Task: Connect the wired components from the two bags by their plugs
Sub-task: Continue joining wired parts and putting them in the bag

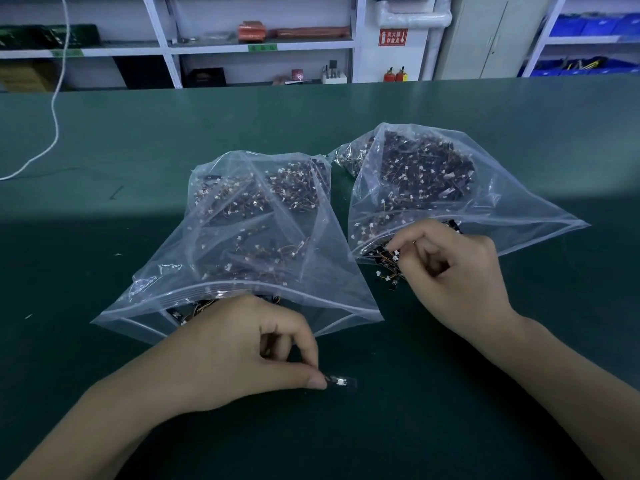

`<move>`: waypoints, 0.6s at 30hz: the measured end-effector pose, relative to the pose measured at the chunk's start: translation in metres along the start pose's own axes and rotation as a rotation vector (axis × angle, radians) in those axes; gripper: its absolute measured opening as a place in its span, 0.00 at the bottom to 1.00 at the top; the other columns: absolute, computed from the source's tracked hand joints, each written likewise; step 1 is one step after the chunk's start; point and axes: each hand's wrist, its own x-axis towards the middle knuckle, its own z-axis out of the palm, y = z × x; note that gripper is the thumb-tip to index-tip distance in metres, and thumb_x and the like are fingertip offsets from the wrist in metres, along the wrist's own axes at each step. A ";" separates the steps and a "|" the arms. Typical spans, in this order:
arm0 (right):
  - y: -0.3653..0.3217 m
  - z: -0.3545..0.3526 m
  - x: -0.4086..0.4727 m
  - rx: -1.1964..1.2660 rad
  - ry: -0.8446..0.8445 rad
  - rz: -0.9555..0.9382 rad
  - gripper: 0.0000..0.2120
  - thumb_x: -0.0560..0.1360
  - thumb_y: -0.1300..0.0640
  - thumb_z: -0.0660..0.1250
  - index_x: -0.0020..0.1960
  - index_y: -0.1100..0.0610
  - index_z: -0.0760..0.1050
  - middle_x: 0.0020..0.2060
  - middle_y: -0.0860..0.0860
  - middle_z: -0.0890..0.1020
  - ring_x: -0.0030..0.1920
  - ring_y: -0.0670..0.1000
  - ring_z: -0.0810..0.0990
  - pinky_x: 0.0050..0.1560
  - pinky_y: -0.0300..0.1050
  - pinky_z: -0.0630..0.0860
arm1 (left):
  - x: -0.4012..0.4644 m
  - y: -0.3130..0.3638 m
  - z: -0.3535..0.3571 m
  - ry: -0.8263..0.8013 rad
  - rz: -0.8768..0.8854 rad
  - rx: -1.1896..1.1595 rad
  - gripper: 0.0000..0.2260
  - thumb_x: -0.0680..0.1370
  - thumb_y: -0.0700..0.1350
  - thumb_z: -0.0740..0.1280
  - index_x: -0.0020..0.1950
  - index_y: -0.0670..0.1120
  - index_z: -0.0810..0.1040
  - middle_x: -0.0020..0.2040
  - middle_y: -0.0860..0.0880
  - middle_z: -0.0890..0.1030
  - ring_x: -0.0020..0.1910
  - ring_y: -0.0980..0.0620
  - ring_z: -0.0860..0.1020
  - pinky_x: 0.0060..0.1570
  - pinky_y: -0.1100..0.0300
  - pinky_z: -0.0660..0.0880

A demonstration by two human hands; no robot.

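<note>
Two clear plastic bags full of small dark wired components with white plugs lie on the green table. The left bag (242,237) opens toward me, and so does the right bag (433,188). My left hand (235,351) sits in front of the left bag and pinches a small black component (341,381) with a white spot, low over the table. My right hand (453,268) is at the mouth of the right bag, its fingertips pinching a wired component (393,252) among several spilled at the opening.
A white cable (55,109) hangs down and trails across the table's left side. Beyond the far table edge stand shelves (259,46) with boxes, blue bins (588,26) and two red fire extinguishers (394,75).
</note>
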 end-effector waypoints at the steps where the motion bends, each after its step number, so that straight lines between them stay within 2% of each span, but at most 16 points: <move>1: -0.003 0.000 0.000 0.032 0.007 -0.025 0.07 0.79 0.66 0.68 0.49 0.58 0.83 0.25 0.44 0.68 0.26 0.46 0.67 0.31 0.36 0.66 | 0.000 0.000 0.001 0.034 0.037 -0.059 0.12 0.70 0.69 0.77 0.45 0.63 0.87 0.32 0.57 0.78 0.31 0.59 0.73 0.34 0.69 0.68; 4: -0.013 -0.002 -0.003 0.152 -0.038 -0.107 0.08 0.82 0.60 0.66 0.53 0.61 0.83 0.29 0.37 0.69 0.27 0.41 0.67 0.33 0.31 0.63 | 0.002 0.000 0.010 0.197 0.151 -0.169 0.12 0.71 0.66 0.78 0.45 0.59 0.88 0.31 0.55 0.75 0.30 0.58 0.70 0.33 0.67 0.68; 7: -0.023 -0.002 -0.009 0.264 -0.205 -0.149 0.18 0.86 0.47 0.62 0.56 0.60 0.82 0.31 0.41 0.73 0.28 0.39 0.67 0.34 0.31 0.62 | 0.008 0.003 0.023 0.368 0.266 -0.168 0.07 0.73 0.59 0.78 0.43 0.58 0.87 0.29 0.56 0.73 0.28 0.59 0.69 0.33 0.67 0.67; 9: -0.028 0.001 -0.010 0.267 -0.297 -0.178 0.22 0.86 0.43 0.61 0.52 0.60 0.83 0.32 0.44 0.74 0.30 0.39 0.68 0.35 0.33 0.63 | 0.012 0.005 0.028 0.461 0.323 -0.125 0.06 0.74 0.56 0.79 0.42 0.57 0.86 0.29 0.58 0.72 0.28 0.59 0.68 0.33 0.67 0.66; 12: -0.029 0.005 -0.011 0.251 -0.313 -0.198 0.21 0.85 0.45 0.64 0.45 0.59 0.83 0.32 0.47 0.75 0.32 0.40 0.69 0.35 0.33 0.64 | 0.015 0.006 0.031 0.584 0.372 -0.054 0.08 0.75 0.54 0.78 0.42 0.52 0.86 0.28 0.56 0.72 0.27 0.56 0.70 0.33 0.66 0.67; 18: -0.028 0.009 -0.014 0.247 -0.296 -0.192 0.12 0.82 0.53 0.70 0.45 0.59 0.84 0.32 0.46 0.78 0.32 0.36 0.69 0.39 0.27 0.63 | 0.017 0.006 0.032 0.682 0.409 0.033 0.08 0.77 0.52 0.77 0.43 0.49 0.87 0.28 0.56 0.71 0.28 0.59 0.70 0.36 0.71 0.65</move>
